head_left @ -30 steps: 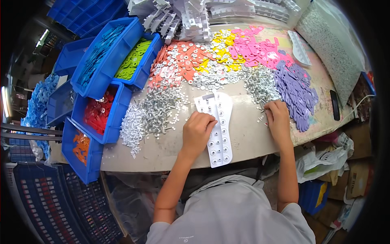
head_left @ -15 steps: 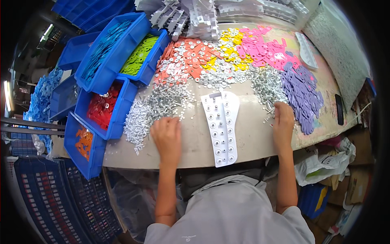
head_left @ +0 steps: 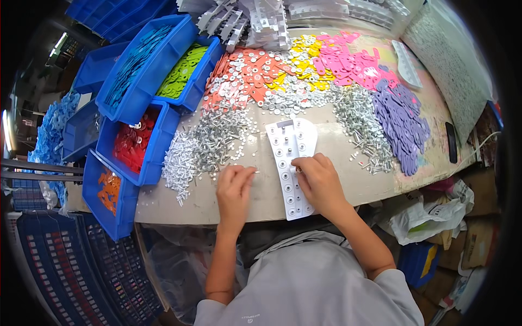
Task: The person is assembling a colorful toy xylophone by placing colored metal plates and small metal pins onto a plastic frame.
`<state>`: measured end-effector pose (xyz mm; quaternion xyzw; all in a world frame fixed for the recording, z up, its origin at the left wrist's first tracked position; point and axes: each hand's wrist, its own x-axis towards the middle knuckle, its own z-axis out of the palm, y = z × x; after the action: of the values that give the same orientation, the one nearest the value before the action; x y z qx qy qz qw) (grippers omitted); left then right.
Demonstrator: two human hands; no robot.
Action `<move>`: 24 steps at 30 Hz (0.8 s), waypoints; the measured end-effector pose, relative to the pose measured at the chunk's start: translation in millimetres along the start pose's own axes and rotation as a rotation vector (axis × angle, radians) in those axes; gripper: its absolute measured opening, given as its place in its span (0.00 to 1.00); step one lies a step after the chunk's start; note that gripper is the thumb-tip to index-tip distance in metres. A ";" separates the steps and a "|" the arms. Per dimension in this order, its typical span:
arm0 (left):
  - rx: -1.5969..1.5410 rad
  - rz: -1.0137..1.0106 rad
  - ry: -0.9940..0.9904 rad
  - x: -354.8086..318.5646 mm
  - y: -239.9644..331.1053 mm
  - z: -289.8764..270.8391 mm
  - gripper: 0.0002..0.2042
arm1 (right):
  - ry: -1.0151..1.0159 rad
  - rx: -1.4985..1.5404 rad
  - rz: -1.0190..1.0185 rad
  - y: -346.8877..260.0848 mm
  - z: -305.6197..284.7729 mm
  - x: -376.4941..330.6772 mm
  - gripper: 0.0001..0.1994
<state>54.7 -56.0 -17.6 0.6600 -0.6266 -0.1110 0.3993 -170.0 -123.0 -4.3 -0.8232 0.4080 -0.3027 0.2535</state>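
White board (head_left: 295,145): was laid near the frame's centre.
Left hand (head_left: 232,190): was narrowly pinched, apparently on a small pale piece (head_left: 257,172).
Right hand (head_left: 322,185): was held over the board, fingertips close; its contents could not be told.
Fitting step: the board was apparently being filled.
Next move: precise alignment was judged necessary.

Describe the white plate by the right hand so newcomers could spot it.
On the pale table, look at the near edge. There lies a long white plate with rows of round studs; unlike the white pieces farther back, it has the right hand over it.
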 end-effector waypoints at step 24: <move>-0.110 0.278 -0.148 5.6 41.9 43.9 0.06 | 0.189 -0.454 0.281 93.2 -81.0 -14.5 0.06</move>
<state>-3.6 -73.8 -16.6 0.5342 -0.7325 -0.1371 0.3990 -282.5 -175.0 -14.7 -0.7625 0.5972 -0.2410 0.0629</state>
